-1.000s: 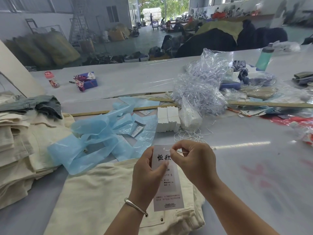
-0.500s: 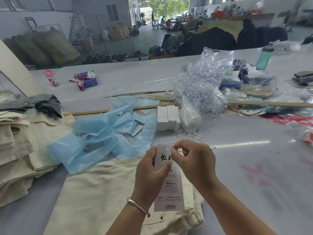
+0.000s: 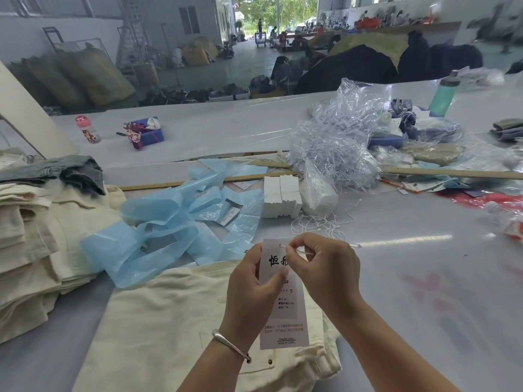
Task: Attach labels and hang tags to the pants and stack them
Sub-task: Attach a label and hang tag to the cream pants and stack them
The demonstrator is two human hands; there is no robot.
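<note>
The left hand (image 3: 252, 290) grasps the white hang tag (image 3: 284, 315) by its left edge, thumb on the front; the tag stands upright above the cream pants (image 3: 169, 329), which lie flat on the table (image 3: 424, 292) in front of the person; the right hand (image 3: 325, 267) pinches a thin white string (image 3: 304, 252) at the top of the tag, near its hole; a stack of cream pants (image 3: 36, 250) sits at the left w/ blue plastic bags (image 3: 158, 227) beside it; loose strings (image 3: 319, 224) lie just behind the hands.
</note>
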